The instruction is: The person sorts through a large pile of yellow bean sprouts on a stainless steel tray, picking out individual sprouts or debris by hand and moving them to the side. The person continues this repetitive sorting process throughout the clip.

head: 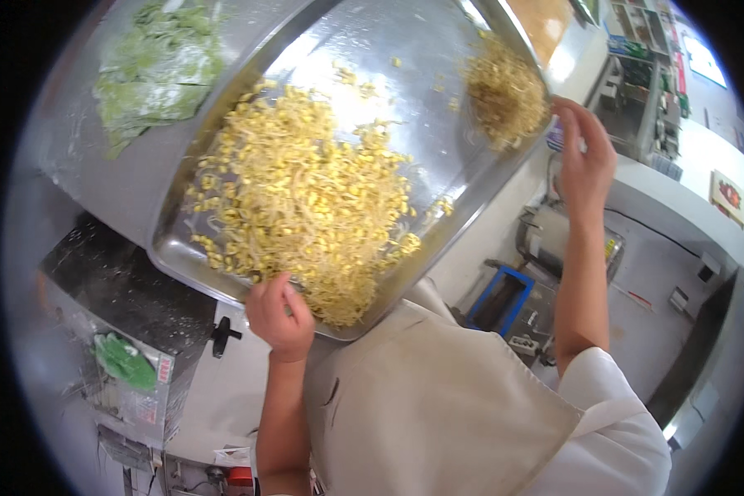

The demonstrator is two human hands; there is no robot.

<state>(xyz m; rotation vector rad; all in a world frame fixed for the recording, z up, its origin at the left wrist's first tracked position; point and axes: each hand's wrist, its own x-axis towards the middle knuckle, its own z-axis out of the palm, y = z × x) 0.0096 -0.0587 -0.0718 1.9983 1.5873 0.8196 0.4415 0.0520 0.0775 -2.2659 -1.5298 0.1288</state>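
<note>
A large rectangular stainless steel tray [446, 248] lies tilted across the view in front of me. Soybean sprouts [304, 186] with yellow heads form a wide pile in its near left part. A smaller, browner heap of thin strands [505, 93] sits by the tray's right end. My left hand [280, 316] grips the near rim beside the sprout pile, its fingers curled at the edge. At the right corner, next to the brownish heap, my right hand [583, 146] has its fingers on the rim, partly hidden behind it.
Floured green dough sheets or noodles [158, 74] lie on the metal worktop [74, 142] at upper left. A dark-topped cabinet [124, 279] with a green cloth or glove [124, 359] stands below. A blue-edged container [502, 301] and a metal machine [545, 239] are at lower right.
</note>
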